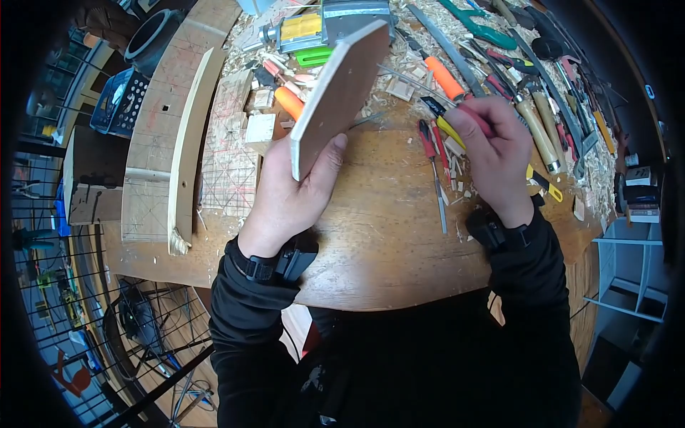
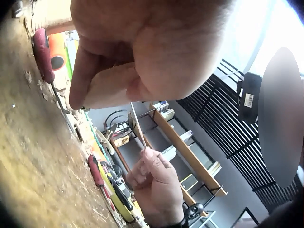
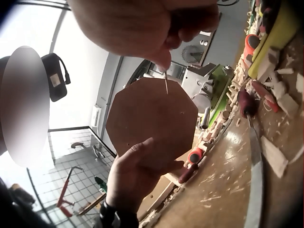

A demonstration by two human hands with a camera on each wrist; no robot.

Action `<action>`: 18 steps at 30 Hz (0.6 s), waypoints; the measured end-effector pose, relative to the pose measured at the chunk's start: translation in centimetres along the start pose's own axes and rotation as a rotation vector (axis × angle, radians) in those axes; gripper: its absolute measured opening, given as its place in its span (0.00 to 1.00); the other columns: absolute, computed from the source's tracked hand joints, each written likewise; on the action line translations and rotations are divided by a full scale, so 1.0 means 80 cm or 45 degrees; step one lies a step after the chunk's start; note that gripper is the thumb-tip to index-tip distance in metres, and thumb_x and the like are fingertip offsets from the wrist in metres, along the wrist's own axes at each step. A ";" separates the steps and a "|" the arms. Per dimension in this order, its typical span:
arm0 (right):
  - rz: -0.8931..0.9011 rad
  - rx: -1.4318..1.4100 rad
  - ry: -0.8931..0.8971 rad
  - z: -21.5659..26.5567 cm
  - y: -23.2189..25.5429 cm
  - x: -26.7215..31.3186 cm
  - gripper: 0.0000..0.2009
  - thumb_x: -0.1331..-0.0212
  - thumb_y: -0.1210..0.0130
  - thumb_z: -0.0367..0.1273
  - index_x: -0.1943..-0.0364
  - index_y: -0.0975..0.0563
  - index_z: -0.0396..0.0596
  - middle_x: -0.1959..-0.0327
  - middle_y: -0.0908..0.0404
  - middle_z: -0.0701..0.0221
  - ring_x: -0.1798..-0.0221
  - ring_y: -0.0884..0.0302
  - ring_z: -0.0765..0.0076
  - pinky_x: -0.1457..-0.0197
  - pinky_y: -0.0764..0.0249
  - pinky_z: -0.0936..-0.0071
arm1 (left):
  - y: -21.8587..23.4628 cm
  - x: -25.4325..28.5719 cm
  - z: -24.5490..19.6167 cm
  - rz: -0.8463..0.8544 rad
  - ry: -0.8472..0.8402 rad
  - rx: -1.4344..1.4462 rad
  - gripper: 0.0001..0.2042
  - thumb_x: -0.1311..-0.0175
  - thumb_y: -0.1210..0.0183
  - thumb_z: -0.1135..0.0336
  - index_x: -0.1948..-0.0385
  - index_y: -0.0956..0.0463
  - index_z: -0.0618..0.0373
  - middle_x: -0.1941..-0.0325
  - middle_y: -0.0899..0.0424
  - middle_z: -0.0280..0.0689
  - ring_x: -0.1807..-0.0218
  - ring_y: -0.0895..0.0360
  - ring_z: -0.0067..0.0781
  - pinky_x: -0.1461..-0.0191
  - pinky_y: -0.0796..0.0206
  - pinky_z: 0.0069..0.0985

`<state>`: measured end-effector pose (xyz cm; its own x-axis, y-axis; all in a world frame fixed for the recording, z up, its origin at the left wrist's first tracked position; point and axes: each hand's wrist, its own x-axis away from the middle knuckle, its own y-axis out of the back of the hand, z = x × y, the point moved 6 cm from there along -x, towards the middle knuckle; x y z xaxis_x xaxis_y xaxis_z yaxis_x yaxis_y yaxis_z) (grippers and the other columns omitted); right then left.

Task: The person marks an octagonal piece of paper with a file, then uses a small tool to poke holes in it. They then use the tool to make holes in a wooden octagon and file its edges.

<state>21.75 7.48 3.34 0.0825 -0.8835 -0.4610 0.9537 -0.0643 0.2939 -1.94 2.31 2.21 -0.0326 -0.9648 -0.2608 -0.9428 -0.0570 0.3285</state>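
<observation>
An eight-sided wooden board [image 1: 337,100] stands on edge in my left hand [image 1: 292,196], which grips its lower end with the thumb on the right-hand face. The right wrist view shows that flat brown face [image 3: 152,114] with a few tiny marks. My right hand [image 1: 499,150] holds a slim metal tool by its red handle [image 1: 477,120]. The tool's thin shaft [image 1: 410,77] points left toward the board; in the right wrist view it overlaps the board's upper edge. Below the right hand lie red-handled carving tools [image 1: 428,143] and a yellow-and-black cutter [image 1: 451,132].
A vise [image 1: 357,21] stands at the back of the wooden table [image 1: 385,242] among shavings. Several chisels, files and wooden-handled tools [image 1: 539,128] crowd the right side. Long planks [image 1: 189,157] and a marked block [image 1: 228,150] lie at left. Orange-handled tools [image 1: 444,77] lie behind the hands.
</observation>
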 end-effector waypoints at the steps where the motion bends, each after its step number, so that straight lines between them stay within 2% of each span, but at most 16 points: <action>1: 0.167 0.141 -0.026 -0.003 -0.002 -0.001 0.08 0.35 0.41 0.30 0.68 0.23 0.38 0.74 0.27 0.78 0.69 0.33 0.86 0.64 0.35 0.85 | 0.000 0.000 0.003 0.007 0.030 0.006 0.11 0.30 0.45 0.69 0.54 0.24 0.68 0.66 0.17 0.39 0.65 0.24 0.22 0.59 0.30 0.22; 2: 0.163 0.143 -0.025 -0.002 0.000 -0.003 0.08 0.35 0.41 0.30 0.68 0.23 0.38 0.74 0.27 0.78 0.69 0.33 0.86 0.64 0.35 0.85 | -0.001 -0.001 0.001 0.010 0.027 0.007 0.11 0.30 0.45 0.69 0.54 0.24 0.68 0.66 0.17 0.39 0.65 0.24 0.22 0.59 0.30 0.22; 4: 0.345 0.091 -0.192 -0.006 -0.011 -0.007 0.07 0.35 0.40 0.29 0.68 0.23 0.38 0.74 0.26 0.78 0.69 0.33 0.87 0.65 0.35 0.85 | 0.002 -0.002 -0.003 -0.050 0.054 0.085 0.10 0.30 0.44 0.69 0.55 0.24 0.68 0.66 0.18 0.38 0.65 0.25 0.21 0.60 0.31 0.22; 5: 0.344 0.092 -0.189 -0.003 -0.018 -0.006 0.07 0.35 0.40 0.29 0.68 0.23 0.38 0.74 0.26 0.78 0.69 0.33 0.87 0.65 0.35 0.85 | 0.000 -0.003 -0.004 -0.052 0.051 0.085 0.10 0.30 0.44 0.69 0.55 0.24 0.68 0.66 0.18 0.38 0.65 0.25 0.21 0.60 0.31 0.22; 7: -0.103 -0.064 0.103 0.016 -0.012 -0.007 0.11 0.37 0.38 0.32 0.73 0.24 0.39 0.78 0.26 0.75 0.75 0.33 0.82 0.71 0.35 0.80 | 0.001 -0.002 -0.003 -0.102 0.009 0.098 0.09 0.30 0.45 0.70 0.55 0.24 0.68 0.67 0.17 0.38 0.65 0.24 0.22 0.60 0.31 0.22; 8: -0.099 -0.066 0.106 0.012 -0.011 -0.006 0.11 0.37 0.38 0.32 0.73 0.24 0.39 0.78 0.26 0.75 0.75 0.33 0.82 0.71 0.35 0.80 | 0.003 -0.002 0.000 -0.106 0.009 0.097 0.09 0.30 0.45 0.70 0.55 0.24 0.68 0.67 0.17 0.38 0.65 0.24 0.22 0.60 0.31 0.22; 10: 0.038 0.099 0.157 0.002 -0.007 -0.007 0.11 0.38 0.37 0.32 0.71 0.24 0.39 0.77 0.25 0.74 0.73 0.31 0.84 0.70 0.33 0.81 | 0.001 -0.002 0.003 0.021 -0.032 -0.001 0.12 0.31 0.42 0.71 0.51 0.27 0.68 0.56 0.18 0.42 0.61 0.17 0.29 0.57 0.24 0.24; 11: 0.038 0.101 0.159 0.000 -0.001 -0.009 0.11 0.38 0.37 0.32 0.71 0.24 0.39 0.77 0.25 0.74 0.73 0.31 0.84 0.70 0.33 0.81 | 0.001 -0.002 0.003 0.020 -0.034 0.001 0.12 0.31 0.42 0.71 0.51 0.27 0.68 0.56 0.18 0.42 0.61 0.17 0.29 0.57 0.24 0.24; 13: 0.359 0.178 -0.160 -0.022 -0.010 -0.010 0.10 0.40 0.36 0.31 0.69 0.24 0.39 0.74 0.23 0.74 0.71 0.28 0.84 0.68 0.31 0.82 | 0.001 -0.003 0.004 0.047 0.004 -0.041 0.11 0.31 0.42 0.70 0.53 0.26 0.68 0.58 0.17 0.41 0.62 0.18 0.28 0.57 0.24 0.24; 14: 0.359 0.178 -0.157 -0.020 -0.017 -0.008 0.10 0.40 0.36 0.31 0.69 0.24 0.39 0.74 0.23 0.74 0.71 0.28 0.84 0.68 0.31 0.82 | 0.000 -0.003 0.003 0.045 0.002 -0.042 0.11 0.31 0.42 0.70 0.53 0.26 0.68 0.58 0.17 0.41 0.62 0.18 0.28 0.57 0.24 0.24; 16: -0.031 -0.199 -0.024 -0.001 -0.015 -0.004 0.10 0.39 0.36 0.32 0.68 0.23 0.40 0.77 0.24 0.75 0.72 0.28 0.84 0.68 0.31 0.82 | 0.000 -0.003 0.001 0.009 -0.011 -0.016 0.11 0.31 0.42 0.69 0.54 0.26 0.68 0.60 0.17 0.40 0.62 0.18 0.27 0.57 0.24 0.24; 18: 0.023 -0.085 -0.004 0.001 -0.010 -0.006 0.10 0.39 0.36 0.32 0.68 0.23 0.40 0.78 0.24 0.76 0.72 0.28 0.85 0.68 0.30 0.82 | 0.002 -0.002 0.002 0.024 0.006 -0.025 0.11 0.31 0.42 0.69 0.53 0.26 0.68 0.60 0.17 0.40 0.62 0.18 0.27 0.57 0.24 0.24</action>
<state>20.95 7.95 3.41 0.0991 -0.8856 -0.4538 0.9692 -0.0175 0.2457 -2.16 2.51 2.20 -0.0489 -0.9670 -0.2501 -0.9355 -0.0434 0.3508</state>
